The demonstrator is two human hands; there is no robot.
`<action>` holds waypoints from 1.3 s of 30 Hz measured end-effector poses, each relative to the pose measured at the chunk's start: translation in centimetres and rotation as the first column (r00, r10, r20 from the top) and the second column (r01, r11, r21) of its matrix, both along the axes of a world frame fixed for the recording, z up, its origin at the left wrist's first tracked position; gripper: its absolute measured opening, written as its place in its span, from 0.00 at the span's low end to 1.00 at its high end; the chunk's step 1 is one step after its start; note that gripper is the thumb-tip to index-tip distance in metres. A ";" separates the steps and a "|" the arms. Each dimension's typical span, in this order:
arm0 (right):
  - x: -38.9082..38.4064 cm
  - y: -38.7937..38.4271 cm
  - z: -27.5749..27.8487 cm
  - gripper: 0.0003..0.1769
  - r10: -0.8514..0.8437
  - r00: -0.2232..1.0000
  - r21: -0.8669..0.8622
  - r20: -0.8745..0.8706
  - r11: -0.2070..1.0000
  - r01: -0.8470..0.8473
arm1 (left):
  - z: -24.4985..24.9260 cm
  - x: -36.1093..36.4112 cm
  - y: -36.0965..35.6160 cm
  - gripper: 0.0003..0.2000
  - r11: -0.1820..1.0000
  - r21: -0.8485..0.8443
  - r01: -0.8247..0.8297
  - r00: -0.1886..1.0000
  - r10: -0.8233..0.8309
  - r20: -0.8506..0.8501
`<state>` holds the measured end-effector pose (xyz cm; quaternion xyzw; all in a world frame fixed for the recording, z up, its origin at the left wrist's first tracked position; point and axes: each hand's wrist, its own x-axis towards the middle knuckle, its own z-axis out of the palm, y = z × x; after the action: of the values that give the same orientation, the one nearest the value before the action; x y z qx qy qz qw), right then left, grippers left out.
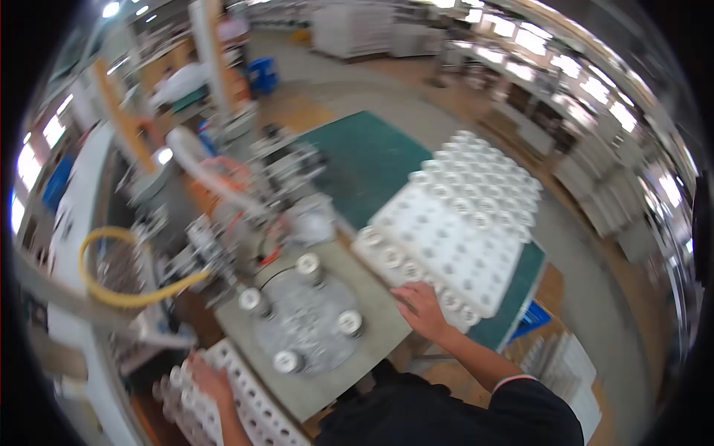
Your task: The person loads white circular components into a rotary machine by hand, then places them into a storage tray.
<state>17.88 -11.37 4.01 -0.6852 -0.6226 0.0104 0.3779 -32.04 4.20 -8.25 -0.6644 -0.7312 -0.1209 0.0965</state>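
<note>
your right hand (425, 308) is down at the near row of white round pieces (392, 256) on the white tray (446, 241), fingers a bit bent, blur so can't tell if it grips one; your left hand (210, 377) is over the pale parts (175, 390) by the perforated tray (251, 386), grip unclear too. best bet: take one piece squarely by its sides, lift straight so neighbours don't tip, and keep both wrists clear of the four standing pieces (349, 322) on the round plate (320, 351).
</note>
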 end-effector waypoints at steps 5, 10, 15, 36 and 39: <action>11.8 0.9 5.6 0.14 -0.386 0.917 0.237 0.104 0.905 0.354 | 4.6 3.7 -2.1 0.47 0.976 -0.097 -0.195 0.979 0.200 0.037; 19.9 2.9 4.3 0.32 -0.505 0.754 0.085 0.420 0.849 0.521 | 5.7 9.3 -5.0 0.32 0.952 0.185 0.242 0.871 -0.298 0.390; 21.8 4.9 1.9 0.33 -0.478 0.691 0.079 0.542 0.848 0.524 | 6.6 24.4 -7.3 0.29 0.653 -0.154 0.741 0.541 -0.446 0.713; -4.9 6.0 -6.9 0.34 0.319 0.948 -0.411 -0.004 0.863 -0.293 | 8.8 23.5 -7.9 0.12 0.763 -0.212 0.611 0.640 -0.318 0.699; -5.5 5.8 -10.0 0.36 0.317 0.948 -0.433 0.034 0.860 -0.272 | 9.0 22.6 -7.8 0.12 0.798 -0.186 0.574 0.635 -0.290 0.716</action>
<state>12.38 -5.61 -6.00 -0.6468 -0.7216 0.1670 0.1816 -9.44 -3.65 0.76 -0.7418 -0.5397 -0.2144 -0.3354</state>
